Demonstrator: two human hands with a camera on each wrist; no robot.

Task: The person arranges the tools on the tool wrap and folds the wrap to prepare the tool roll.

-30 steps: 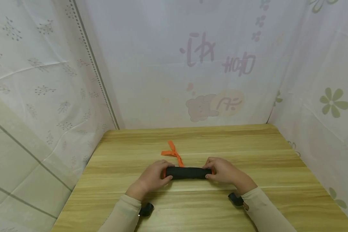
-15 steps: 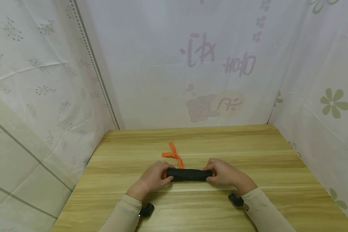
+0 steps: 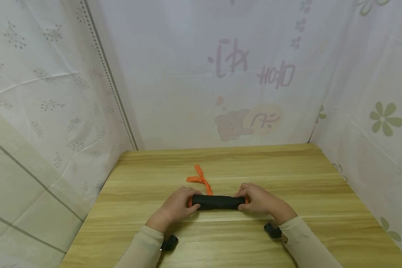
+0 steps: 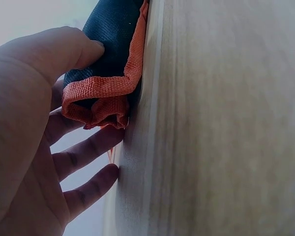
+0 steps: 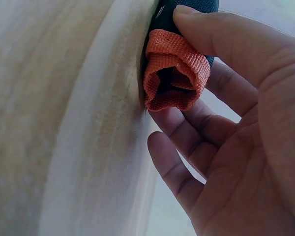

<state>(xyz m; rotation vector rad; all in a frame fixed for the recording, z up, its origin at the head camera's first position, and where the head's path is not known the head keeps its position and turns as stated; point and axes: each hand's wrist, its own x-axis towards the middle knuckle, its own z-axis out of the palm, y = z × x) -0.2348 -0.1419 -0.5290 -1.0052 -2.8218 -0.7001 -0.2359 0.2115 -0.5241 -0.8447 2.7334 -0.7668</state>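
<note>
A rolled-up black fabric pouch [image 3: 218, 202] with orange edging lies crosswise on the table, held at both ends. My left hand [image 3: 178, 204] grips its left end, thumb on the near side and fingers behind. In the left wrist view the orange trim [image 4: 98, 87] folds round the end of the roll. My right hand [image 3: 258, 198] pinches the other end the same way; the right wrist view shows the orange edging [image 5: 177, 69] coiled in a spiral there. From behind the roll an orange tie strap [image 3: 201, 178] runs out, knotted, with two loose tails.
The wood-grain table [image 3: 221, 242] reaches back to a pale printed curtain [image 3: 174, 93]. Patterned cloth hangs on the left and right sides too. Black wrist cameras [image 3: 169, 243] sit at both sleeves, close over the tabletop.
The roll, both hands and the strap have shifted very slightly toward the front edge since a second ago. Over the last half second nothing visibly moves.
</note>
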